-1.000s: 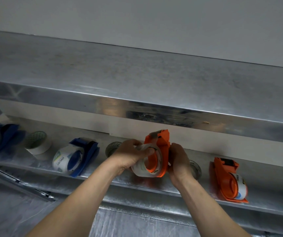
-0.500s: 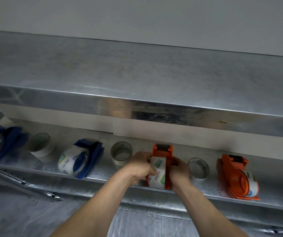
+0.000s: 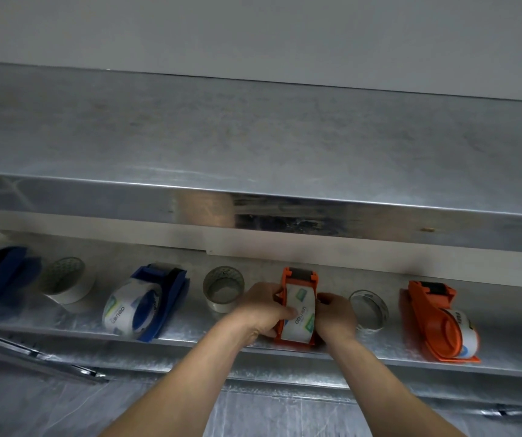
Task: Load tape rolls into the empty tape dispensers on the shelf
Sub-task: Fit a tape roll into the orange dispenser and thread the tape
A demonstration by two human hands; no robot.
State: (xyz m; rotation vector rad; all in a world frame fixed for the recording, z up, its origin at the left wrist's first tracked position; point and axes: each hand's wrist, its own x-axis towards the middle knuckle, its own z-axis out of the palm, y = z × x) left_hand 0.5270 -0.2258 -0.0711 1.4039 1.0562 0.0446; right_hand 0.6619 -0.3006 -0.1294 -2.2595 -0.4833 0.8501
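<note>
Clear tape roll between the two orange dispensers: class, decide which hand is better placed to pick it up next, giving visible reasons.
Right. The right hand is directly beside the clear tape roll; the left hand grips the far side of the orange dispenser and would have to cross it.

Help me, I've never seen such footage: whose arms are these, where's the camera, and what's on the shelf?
There is no machine here. A person works bare-handed, filmed by one camera worn on their head, looking at a metal shelf. The left hand and right hand both grip an orange tape dispenser with a white tape roll in it. Also on the shelf are a blue dispenser, a far-left blue dispenser, another orange dispenser, a white loose roll and two clear rolls.
</note>
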